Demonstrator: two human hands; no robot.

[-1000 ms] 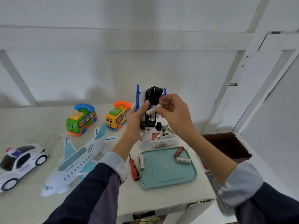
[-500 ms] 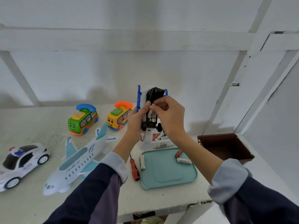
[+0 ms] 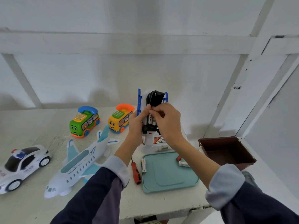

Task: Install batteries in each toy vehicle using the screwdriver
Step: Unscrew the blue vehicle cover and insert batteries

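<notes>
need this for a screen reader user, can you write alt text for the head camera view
Two hands hold a toy plane upright, belly showing batteries; the left hand grips its side, the right hand pinches the black cover. A screwdriver lies beside a teal tray.

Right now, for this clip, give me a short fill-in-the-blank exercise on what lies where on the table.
1. The screwdriver has a ____ handle.
2. The loose batteries lie on the ____ tray.
3. Both hands, left and right, hold a toy ____ the table.
4. The phone-bus with the blue handset has a ____ body.

Missing words: red; teal; above; green
</notes>
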